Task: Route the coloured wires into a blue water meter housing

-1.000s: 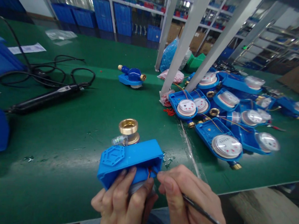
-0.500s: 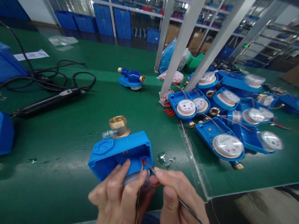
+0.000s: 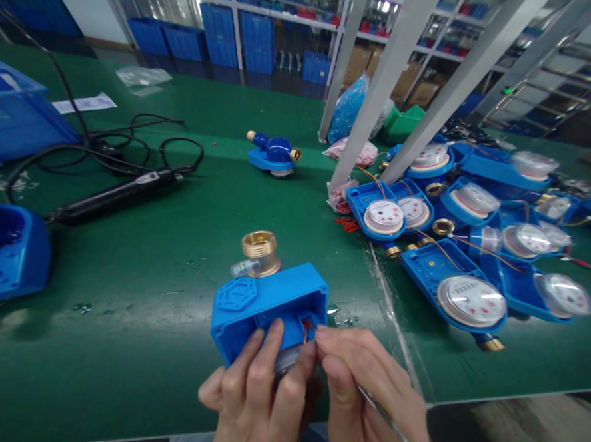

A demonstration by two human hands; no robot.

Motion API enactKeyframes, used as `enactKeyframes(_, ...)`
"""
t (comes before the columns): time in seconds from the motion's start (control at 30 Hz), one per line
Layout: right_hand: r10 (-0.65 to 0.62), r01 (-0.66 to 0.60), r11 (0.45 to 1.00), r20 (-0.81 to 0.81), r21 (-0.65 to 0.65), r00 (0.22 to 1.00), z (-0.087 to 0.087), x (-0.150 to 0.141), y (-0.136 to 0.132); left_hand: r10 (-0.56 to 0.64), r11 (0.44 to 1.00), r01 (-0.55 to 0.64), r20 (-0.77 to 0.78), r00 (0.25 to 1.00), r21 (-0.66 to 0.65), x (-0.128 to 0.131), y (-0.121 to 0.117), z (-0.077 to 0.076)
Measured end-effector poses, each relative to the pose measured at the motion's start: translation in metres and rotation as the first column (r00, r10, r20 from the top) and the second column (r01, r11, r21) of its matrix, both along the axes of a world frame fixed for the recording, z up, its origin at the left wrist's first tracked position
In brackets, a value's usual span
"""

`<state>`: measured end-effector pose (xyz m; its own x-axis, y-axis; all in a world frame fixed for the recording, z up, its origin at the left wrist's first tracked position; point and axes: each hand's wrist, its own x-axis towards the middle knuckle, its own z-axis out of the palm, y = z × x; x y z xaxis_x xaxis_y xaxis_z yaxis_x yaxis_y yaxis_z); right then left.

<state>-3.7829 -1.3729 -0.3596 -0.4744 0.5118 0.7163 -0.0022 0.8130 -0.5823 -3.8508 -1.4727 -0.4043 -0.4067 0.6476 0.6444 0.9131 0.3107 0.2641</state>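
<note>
At six o'clock, closest to me, my left hand (image 3: 259, 399) wraps its fingers around the blue meter housing (image 3: 270, 309), which sits over the near edge of the green bench (image 3: 146, 285), brass fitting (image 3: 259, 251) pointing away to twelve. My right hand (image 3: 365, 392) pinches a thin metal tool (image 3: 388, 420) pen-fashion, its tip at the red wires (image 3: 308, 326) in the housing's open corner. To do this well, I judge I should keep the housing braced firm and work the tip in short, light strokes so the wires are not nicked.

Out at two o'clock lies a crowd of open meters (image 3: 471, 302) with dials up; at ten o'clock a black electric driver (image 3: 121, 194) and its cable; at twelve, one lone meter (image 3: 274, 156).

The tool's tip is hidden between my fingertips, its tail runs out of view, and I cannot make out what lies inside the housing.
</note>
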Motion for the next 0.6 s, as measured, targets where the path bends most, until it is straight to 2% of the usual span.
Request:
enactKeyframes(0.2,0.137,-0.113,0.987,0.236,-0.111,0.962,0.032,0.004,0.015,0.008,0.996,-0.012,0.041,0.999,0.092,0.005,0.007,-0.003)
enactKeyframes(0.37,0.190,-0.131,0.972,0.328,-0.195,0.925,0.045,0.003,0.021,0.001,0.994,-0.010,0.080,0.997,0.112,0.005,0.006,-0.002)
enactKeyframes(0.5,0.209,-0.153,0.969,0.311,-0.196,0.927,0.041,0.004,0.019,-0.028,0.996,0.024,0.045,0.999,0.083,0.000,0.002,-0.001)
enactKeyframes(0.6,0.150,-0.143,0.988,0.179,-0.056,0.972,0.025,0.004,0.014,-0.060,0.995,0.062,-0.031,0.998,0.079,-0.009,0.004,-0.001)
